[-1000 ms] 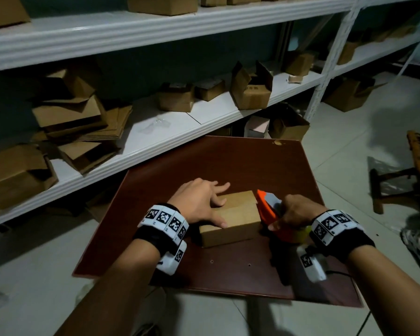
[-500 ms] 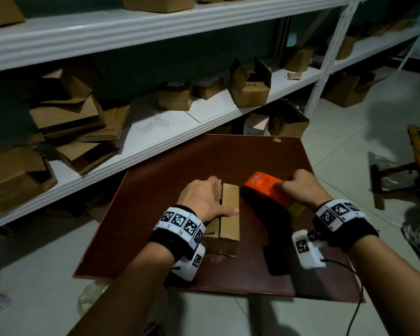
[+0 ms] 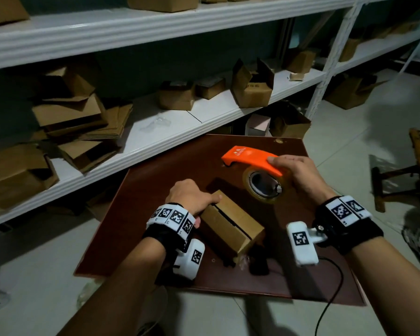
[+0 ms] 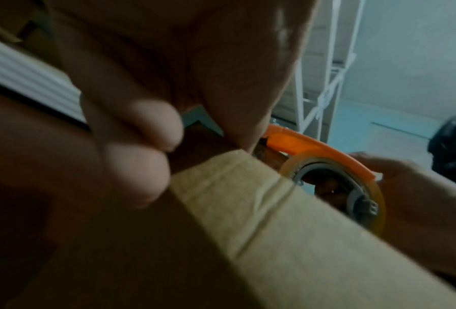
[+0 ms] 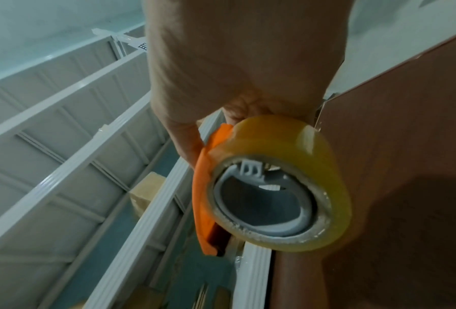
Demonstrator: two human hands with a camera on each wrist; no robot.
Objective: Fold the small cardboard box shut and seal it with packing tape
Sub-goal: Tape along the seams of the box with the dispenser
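Note:
The small cardboard box [image 3: 230, 224] lies slanted on the brown table [image 3: 155, 214], and a dark seam shows along its upper face. My left hand [image 3: 204, 202] grips its far left end, thumb along the top edge; in the left wrist view the curled fingers [image 4: 142, 156] sit against the box [image 4: 287, 219]. My right hand [image 3: 284, 166] holds the orange tape dispenser [image 3: 250, 157] with its yellowish tape roll [image 3: 264, 186] in the air, beyond and to the right of the box and apart from it. The right wrist view shows the roll [image 5: 314, 158] close up.
White shelves [image 3: 180, 132] with several cardboard boxes run behind the table. A small dark object [image 3: 258, 261] lies on the table by the box's near end. A black cable [image 3: 330, 294] trails off the front edge. A wooden stool [image 3: 398, 180] stands on the floor at right.
My left hand has turned the box from flat, through standing on edge, to a slanted lie. My right hand lifted the dispenser off the box and carried it farther away and higher.

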